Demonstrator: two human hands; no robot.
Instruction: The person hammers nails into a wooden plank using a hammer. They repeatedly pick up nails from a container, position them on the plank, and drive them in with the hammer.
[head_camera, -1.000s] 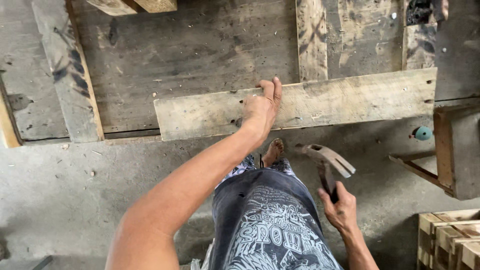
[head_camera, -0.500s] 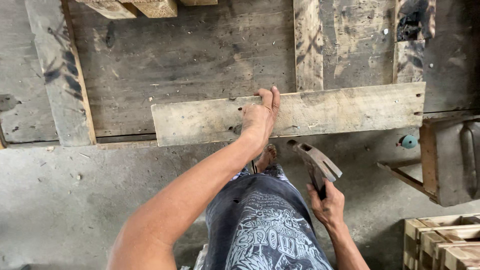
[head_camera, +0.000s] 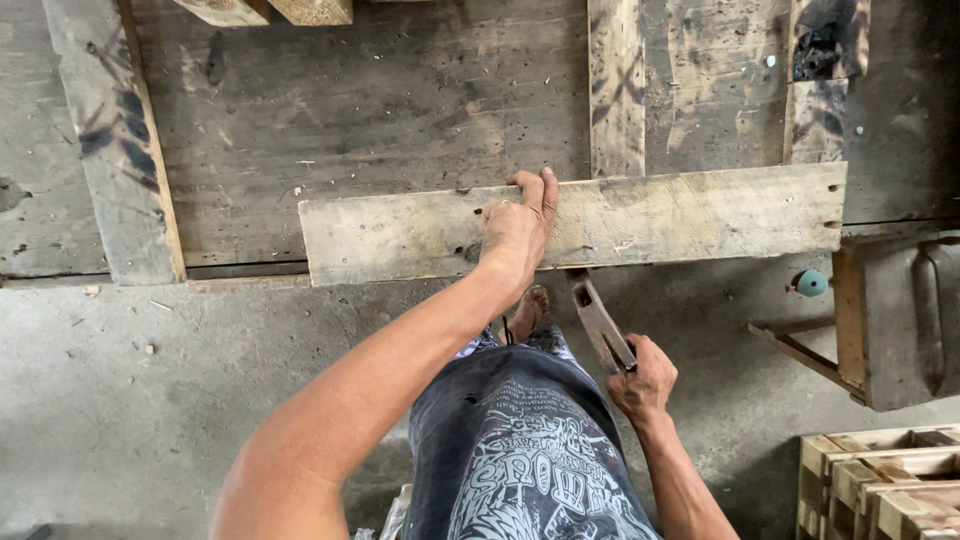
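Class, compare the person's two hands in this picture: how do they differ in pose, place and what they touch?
The left hand reaches forward and lies on the pale plank, its fingers hooked over the far edge; the right hand stays back by the hip. The left hand is spread on wood; the right hand is closed round a hammer. The left arm is stretched; the right is bent. Both are bare.

Single head-worn view, looking steeply down from standing height over the person's torso onto the grey concrete floor (head_camera: 150, 420) and weathered wooden pallet boards (head_camera: 400, 130).
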